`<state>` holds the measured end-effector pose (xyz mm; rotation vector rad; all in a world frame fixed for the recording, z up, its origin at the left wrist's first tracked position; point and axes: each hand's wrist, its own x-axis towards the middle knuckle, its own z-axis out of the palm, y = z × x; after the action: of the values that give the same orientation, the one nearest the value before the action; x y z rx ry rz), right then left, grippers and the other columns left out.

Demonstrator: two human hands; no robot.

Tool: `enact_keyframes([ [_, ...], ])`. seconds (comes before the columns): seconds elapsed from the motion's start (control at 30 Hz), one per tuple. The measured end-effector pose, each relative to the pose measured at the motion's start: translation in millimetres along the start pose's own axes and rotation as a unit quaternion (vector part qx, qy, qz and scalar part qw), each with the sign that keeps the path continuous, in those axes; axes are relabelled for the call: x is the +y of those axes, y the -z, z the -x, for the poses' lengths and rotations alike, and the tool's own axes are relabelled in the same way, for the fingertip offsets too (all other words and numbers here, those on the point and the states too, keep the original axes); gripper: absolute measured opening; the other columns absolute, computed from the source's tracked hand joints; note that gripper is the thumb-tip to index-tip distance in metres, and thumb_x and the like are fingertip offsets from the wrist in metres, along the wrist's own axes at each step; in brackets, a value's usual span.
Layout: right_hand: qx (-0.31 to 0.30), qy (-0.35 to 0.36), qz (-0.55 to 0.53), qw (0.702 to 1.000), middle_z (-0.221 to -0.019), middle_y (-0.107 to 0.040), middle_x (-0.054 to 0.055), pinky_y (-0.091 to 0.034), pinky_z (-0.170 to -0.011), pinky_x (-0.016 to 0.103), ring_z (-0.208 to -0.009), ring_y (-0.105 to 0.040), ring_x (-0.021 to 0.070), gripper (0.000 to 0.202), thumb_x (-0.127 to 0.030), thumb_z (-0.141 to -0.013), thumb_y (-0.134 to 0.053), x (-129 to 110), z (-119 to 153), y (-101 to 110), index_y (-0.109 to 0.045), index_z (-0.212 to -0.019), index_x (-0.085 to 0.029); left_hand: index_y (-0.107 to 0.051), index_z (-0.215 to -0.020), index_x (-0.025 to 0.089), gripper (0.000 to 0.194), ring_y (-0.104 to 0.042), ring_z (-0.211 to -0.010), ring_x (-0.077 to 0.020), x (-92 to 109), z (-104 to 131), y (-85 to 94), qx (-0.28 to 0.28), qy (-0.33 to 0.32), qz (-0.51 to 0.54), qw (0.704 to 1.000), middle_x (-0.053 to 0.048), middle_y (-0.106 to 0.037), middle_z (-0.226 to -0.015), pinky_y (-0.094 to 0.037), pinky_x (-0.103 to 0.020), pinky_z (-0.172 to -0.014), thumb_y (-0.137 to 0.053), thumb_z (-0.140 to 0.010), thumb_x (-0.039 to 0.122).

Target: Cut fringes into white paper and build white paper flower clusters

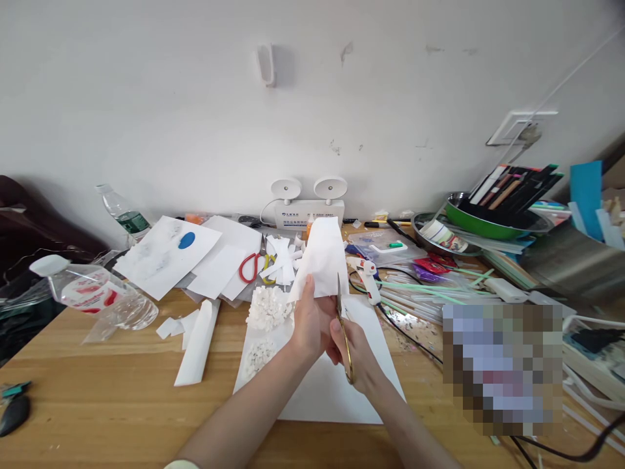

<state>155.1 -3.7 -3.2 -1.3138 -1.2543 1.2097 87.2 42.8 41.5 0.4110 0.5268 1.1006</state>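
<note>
My left hand point(310, 326) grips a sheet of white paper point(319, 251) by its lower edge, thumb on the near face, and the sheet stands up from the fingers. In my right hand point(356, 348) is a pair of scissors point(340, 296) with gold-coloured handles. Their blades point up along the right edge of the paper; whether they bite into it I cannot tell. Below both hands lies a large white sheet point(336, 397) on the table. Two heaps of small white pieces, a larger heap point(270, 308) and a smaller one point(260, 357), rest on its left part.
Left of the sheet lie a folded white paper strip point(198, 345) and a water bottle point(107, 296). Red-handled scissors point(249, 267) and cut paper strips point(280, 259) are behind. To the right are a glue gun point(365, 277) with its cable, thin sticks point(410, 291) and a green bowl of pens point(483, 221).
</note>
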Motion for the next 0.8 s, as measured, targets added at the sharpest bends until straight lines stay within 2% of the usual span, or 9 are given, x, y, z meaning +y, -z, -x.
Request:
enact_keyframes([
  [0.1,0.006,0.000,0.006,1.000,-0.037,-0.038,-0.002,-0.022,-0.037,0.023,-0.034,-0.033,0.0081,0.060,-0.074,-0.074,-0.027,0,0,0,-0.036,-0.048,-0.021,-0.058,-0.115,0.017,0.046,-0.056,-0.105,-0.0232,1,1,-4.7,-0.036,-0.015,0.006,0.999,-0.006,-0.066,-0.106,-0.042,-0.030,-0.091,-0.035,-0.086,0.045],
  [0.37,0.007,-0.015,0.002,1.000,-0.034,-0.036,-0.003,-0.020,-0.035,0.022,-0.031,-0.031,0.0067,0.063,-0.080,-0.067,-0.027,-2,0,0,-0.035,-0.046,-0.021,-0.054,-0.117,0.017,0.046,-0.055,-0.106,-0.0234,3,-1,-8.1,-0.057,-0.004,0.031,0.998,-0.007,-0.065,-0.104,-0.038,-0.033,-0.095,-0.035,-0.086,0.045],
  [0.67,0.002,-0.018,-0.021,1.000,-0.030,-0.035,-0.003,-0.017,-0.032,0.022,-0.028,-0.028,0.0058,0.063,-0.081,-0.065,-0.029,7,-1,-1,-0.034,-0.045,-0.021,-0.050,-0.121,0.019,0.045,-0.052,-0.110,-0.0240,5,0,-11.6,-0.032,-0.003,0.042,0.999,-0.007,-0.063,-0.111,-0.040,-0.033,-0.092,-0.034,-0.086,0.042],
  [0.8,0.002,-0.018,-0.025,1.000,-0.029,-0.034,-0.004,-0.016,-0.032,0.022,-0.027,-0.027,0.0053,0.063,-0.081,-0.065,-0.030,10,-2,-1,-0.033,-0.044,-0.021,-0.050,-0.120,0.014,0.047,-0.052,-0.110,-0.0238,7,1,-13.8,-0.013,0.000,0.040,0.999,-0.010,-0.063,-0.110,-0.040,-0.033,-0.092,-0.031,-0.087,0.041],
])
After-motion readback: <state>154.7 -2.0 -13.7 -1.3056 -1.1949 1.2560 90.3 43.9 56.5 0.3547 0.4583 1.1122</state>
